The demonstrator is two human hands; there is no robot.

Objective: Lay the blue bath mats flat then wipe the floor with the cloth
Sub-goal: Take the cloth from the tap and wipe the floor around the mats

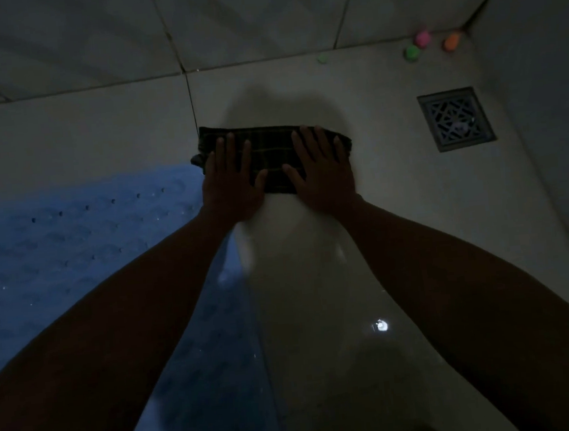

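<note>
A dark checked cloth (272, 154), folded into a strip, lies on the pale tiled floor (378, 207) ahead of me. My left hand (233, 182) presses flat on its left part, fingers spread. My right hand (322, 174) presses flat on its right part in the same way. A blue bath mat (74, 261) with small holes and a bumpy texture lies flat on the floor to the left, its right edge running under my left forearm. The room is dim.
A square metal floor drain (456, 119) sits to the right of the cloth. Small coloured items, pink (422, 38), green (411, 53) and orange (452, 41), lie in the far right corner by the tiled wall (259, 18). A wet glint shows on the near floor.
</note>
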